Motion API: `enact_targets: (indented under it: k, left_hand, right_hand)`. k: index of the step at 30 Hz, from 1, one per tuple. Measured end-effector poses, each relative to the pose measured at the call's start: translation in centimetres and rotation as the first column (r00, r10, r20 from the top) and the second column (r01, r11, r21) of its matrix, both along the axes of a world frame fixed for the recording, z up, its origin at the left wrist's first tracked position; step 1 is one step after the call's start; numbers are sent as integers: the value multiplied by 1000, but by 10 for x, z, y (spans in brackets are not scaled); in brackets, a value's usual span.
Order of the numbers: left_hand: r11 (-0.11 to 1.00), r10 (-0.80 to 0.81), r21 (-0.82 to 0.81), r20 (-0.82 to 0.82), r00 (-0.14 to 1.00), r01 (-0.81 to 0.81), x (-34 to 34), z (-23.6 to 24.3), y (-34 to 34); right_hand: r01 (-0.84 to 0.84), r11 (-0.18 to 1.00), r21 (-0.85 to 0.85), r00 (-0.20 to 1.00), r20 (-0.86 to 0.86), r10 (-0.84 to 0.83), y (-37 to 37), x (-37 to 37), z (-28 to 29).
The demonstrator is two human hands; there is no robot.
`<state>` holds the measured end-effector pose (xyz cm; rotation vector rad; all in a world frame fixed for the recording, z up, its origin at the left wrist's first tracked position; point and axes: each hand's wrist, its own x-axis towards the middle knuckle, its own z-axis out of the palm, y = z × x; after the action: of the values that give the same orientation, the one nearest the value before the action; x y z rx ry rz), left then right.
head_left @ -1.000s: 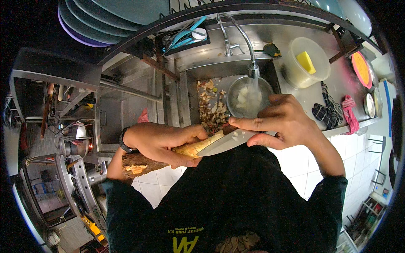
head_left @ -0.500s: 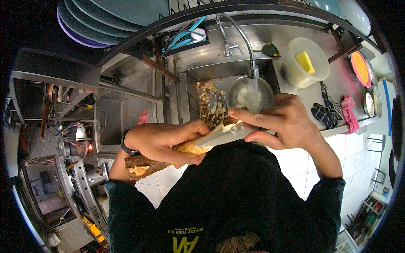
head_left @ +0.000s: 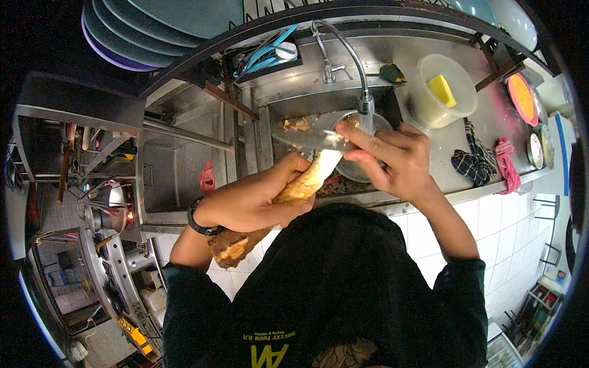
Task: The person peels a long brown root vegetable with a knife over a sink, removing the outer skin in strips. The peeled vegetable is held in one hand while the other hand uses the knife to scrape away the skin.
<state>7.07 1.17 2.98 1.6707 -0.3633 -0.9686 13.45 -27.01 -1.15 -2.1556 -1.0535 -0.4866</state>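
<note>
My left hand (head_left: 251,199) is closed around a long root (head_left: 310,178), with brown rough bark at its lower end and a pale cut upper end. My right hand (head_left: 392,156) grips a knife (head_left: 304,138), its blade lying sideways across the root's upper end, with white bits on the blade. Both are over the steel sink (head_left: 273,110), where brown peelings (head_left: 294,124) lie. Behind my right fingers, a round metal bowl (head_left: 376,126) sits under the tap's spray head (head_left: 365,103), partly hidden.
A clear tub (head_left: 445,110) with a yellow sponge, a checked cloth (head_left: 472,162) and a pink cloth (head_left: 506,162) are on the right drainboard. Another basin (head_left: 172,184) is left. A rack bar (head_left: 202,40) spans above, with plates (head_left: 159,30). A lit stove (head_left: 123,214) is far left.
Both hands have risen toward the tap, and the root now tilts more steeply. The knife has swung from pointing down-left to lying across the root's upper end, higher over the sink.
</note>
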Motion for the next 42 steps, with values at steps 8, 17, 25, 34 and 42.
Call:
enact_targets:
  k: [8, 17, 25, 34, 42]
  left_hand:
    - [990, 122, 52, 95, 988, -127, -11, -1, -8]
    - [995, 104, -7, 18, 994, -104, -19, 5, -7]
    - [997, 71, -5, 98, 993, -71, -23, 8, -6]
    - [979, 204, 12, -10, 979, -203, -31, -3, -3]
    - [963, 259, 55, 105, 960, -265, -35, -16, -5]
  right_hand:
    - [144, 909, 390, 894, -445, 50, -12, 2, -16]
    - [-123, 991, -59, 934, -345, 96, -14, -5, 23]
    - [3, 995, -98, 988, -153, -18, -4, -12, 18]
    - [107, 987, -122, 993, -34, -112, 24, -11, -2]
    - [211, 977, 15, 976, 60, -211, 56, -9, -29]
